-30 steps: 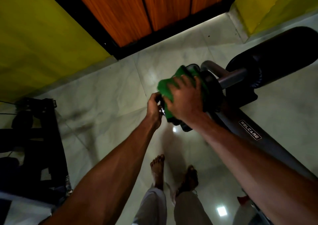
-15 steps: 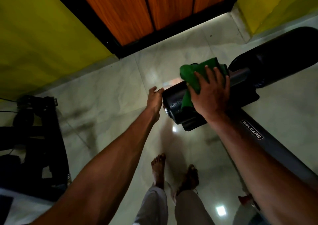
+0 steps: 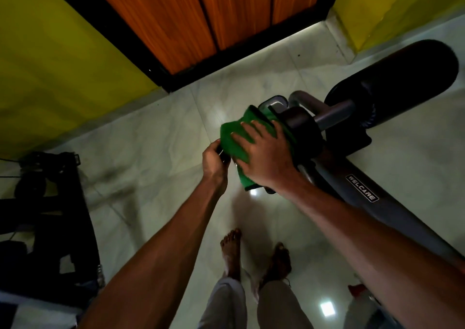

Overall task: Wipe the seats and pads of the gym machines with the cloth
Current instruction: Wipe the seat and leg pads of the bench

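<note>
A green cloth (image 3: 236, 137) is draped over the near end of a black roller pad (image 3: 305, 131) on a grey gym machine. My right hand (image 3: 266, 156) lies on top of the cloth with fingers spread, pressing it onto the pad. At the pad's left end cap my left hand (image 3: 214, 161) grips with curled fingers; the part it holds is mostly hidden. A second, longer black roller pad (image 3: 402, 82) sticks out to the right on the same grey bar (image 3: 337, 114).
The machine's grey frame beam (image 3: 362, 195), marked WELCARE, runs toward the lower right. A dark machine (image 3: 45, 202) stands at the left. A wooden door (image 3: 206, 14) and yellow walls lie ahead. My bare feet (image 3: 254, 255) stand on the pale tiled floor.
My right hand slid the cloth back from the pad's inner end to its near end. My left hand went from lightly touching the end cap to gripping it.
</note>
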The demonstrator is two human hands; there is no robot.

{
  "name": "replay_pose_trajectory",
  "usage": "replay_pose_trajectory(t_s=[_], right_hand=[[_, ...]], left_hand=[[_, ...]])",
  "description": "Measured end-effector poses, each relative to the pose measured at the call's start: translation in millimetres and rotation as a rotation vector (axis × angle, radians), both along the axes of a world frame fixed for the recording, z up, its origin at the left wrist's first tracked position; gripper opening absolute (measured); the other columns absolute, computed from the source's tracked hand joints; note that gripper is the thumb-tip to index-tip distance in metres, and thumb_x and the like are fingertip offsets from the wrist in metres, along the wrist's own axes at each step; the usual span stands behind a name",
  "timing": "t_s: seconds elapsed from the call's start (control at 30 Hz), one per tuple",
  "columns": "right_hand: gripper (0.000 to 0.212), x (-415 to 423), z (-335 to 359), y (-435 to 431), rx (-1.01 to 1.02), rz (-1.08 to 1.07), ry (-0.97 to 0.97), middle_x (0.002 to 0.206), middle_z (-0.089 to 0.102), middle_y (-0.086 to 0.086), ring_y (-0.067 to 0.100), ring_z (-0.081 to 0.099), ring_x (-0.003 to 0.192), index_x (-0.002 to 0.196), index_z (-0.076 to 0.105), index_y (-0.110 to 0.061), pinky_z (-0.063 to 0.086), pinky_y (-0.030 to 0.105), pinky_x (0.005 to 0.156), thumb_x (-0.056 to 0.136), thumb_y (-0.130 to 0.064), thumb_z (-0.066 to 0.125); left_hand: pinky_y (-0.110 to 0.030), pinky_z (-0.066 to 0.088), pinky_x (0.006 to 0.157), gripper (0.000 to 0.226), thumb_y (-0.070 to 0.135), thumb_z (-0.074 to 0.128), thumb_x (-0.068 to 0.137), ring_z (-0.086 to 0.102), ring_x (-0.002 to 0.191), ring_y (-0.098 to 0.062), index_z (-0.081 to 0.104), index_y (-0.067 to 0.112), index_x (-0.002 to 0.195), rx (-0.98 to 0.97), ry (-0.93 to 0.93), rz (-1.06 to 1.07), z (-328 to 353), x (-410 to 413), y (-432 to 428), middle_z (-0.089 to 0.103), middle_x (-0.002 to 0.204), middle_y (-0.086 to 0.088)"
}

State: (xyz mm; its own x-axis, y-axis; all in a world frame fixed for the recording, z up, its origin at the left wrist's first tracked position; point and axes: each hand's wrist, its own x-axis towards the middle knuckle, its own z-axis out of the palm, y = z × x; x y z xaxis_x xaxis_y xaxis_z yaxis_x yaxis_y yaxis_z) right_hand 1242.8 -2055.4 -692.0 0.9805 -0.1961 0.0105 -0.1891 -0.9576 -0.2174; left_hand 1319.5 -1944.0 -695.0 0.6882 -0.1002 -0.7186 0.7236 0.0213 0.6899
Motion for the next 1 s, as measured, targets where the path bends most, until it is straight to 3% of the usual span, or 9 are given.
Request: replay_pose_trajectory(t_s=[0.17,0.3,0.4,0.47,0.57,0.67,0.83,0.9,1.0], right_hand=[[0.044,17,7,-42,0.031,-0.520,0.035,0.135,0.060,0.007,0.031,0.046,0.135,0.119,0.067,-0.027,0.026,0.057,0.115,0.090,-0.058,0.054],[0.051,7,9,-15,0.039,-0.113,-0.021,0.139,0.060,0.004,0.030,0.047,0.135,0.128,0.063,-0.030,0.023,0.055,0.113,0.087,-0.060,0.060],[0.063,-12,1,-48,0.039,-0.287,-0.034,0.151,0.051,0.003,0.028,0.041,0.143,0.139,0.057,-0.034,0.027,0.052,0.116,0.087,-0.070,0.050],[0.065,-24,-6,-75,0.128,-0.473,-0.111,0.150,0.052,0.004,0.029,0.044,0.140,0.139,0.057,-0.032,0.036,0.049,0.112,0.088,-0.072,0.049],[0.060,-14,-10,-106,0.341,-0.452,-0.174,0.131,0.065,0.007,0.031,0.058,0.124,0.128,0.065,-0.026,0.046,0.046,0.105,0.086,-0.068,0.055],[0.065,33,6,-127,0.361,-0.354,0.223,0.116,0.066,0.011,0.035,0.063,0.110,0.116,0.069,-0.026,0.051,0.044,0.094,0.077,-0.075,0.049],[0.097,81,24,-132,0.346,-0.302,0.669,0.135,0.061,0.021,0.042,0.058,0.121,0.132,0.062,-0.015,0.046,0.051,0.105,0.060,-0.079,0.045],[0.077,68,29,-127,0.314,-0.354,0.563,0.130,0.063,0.020,0.039,0.059,0.119,0.131,0.063,-0.014,0.047,0.043,0.102,0.080,-0.070,0.052],[0.051,16,11,-109,0.333,-0.496,0.026,0.114,0.069,0.008,0.032,0.065,0.106,0.118,0.072,-0.023,0.050,0.038,0.091,0.090,-0.063,0.058]], left_hand=[[-0.026,0.052,0.092,0.035,0.012,0.037,0.099,0.065,0.114,-0.019,0.072,0.010,0.106,0.098,-0.095,-0.183,2,6,0,0.072,0.117,-0.005],[-0.029,0.047,0.091,0.058,0.054,0.023,0.104,0.065,0.103,-0.011,0.071,0.020,0.107,0.166,-0.119,-0.321,6,6,-19,0.072,0.110,0.000],[-0.038,0.049,0.100,0.096,0.088,0.009,0.078,0.068,0.107,-0.020,0.070,0.025,0.118,0.258,-0.118,-0.488,-1,3,-34,0.072,0.116,-0.004],[-0.039,0.047,0.100,0.087,0.077,0.008,0.089,0.065,0.108,-0.024,0.069,0.024,0.119,0.419,-0.224,-0.522,-5,-1,-42,0.070,0.118,-0.006],[-0.031,0.039,0.093,0.063,0.052,0.019,0.106,0.058,0.109,-0.027,0.069,0.015,0.119,0.630,-0.424,-0.509,-11,-7,-46,0.065,0.121,-0.012],[-0.031,0.038,0.093,0.061,0.047,0.021,0.107,0.058,0.113,-0.031,0.070,0.014,0.119,0.681,-0.480,-0.525,-14,-9,-46,0.066,0.123,-0.016],[-0.036,0.038,0.093,0.042,0.021,0.025,0.104,0.054,0.115,-0.039,0.062,0.009,0.119,0.814,-0.506,-0.769,-10,2,-48,0.061,0.129,-0.022],[-0.042,0.039,0.100,0.040,0.014,0.028,0.103,0.052,0.118,-0.043,0.060,0.006,0.124,0.832,-0.476,-0.797,-9,6,-49,0.058,0.132,-0.024],[-0.036,0.038,0.091,0.041,0.022,0.029,0.103,0.053,0.116,-0.040,0.064,0.009,0.119,0.847,-0.424,-0.815,-11,11,-49,0.059,0.131,-0.023]])
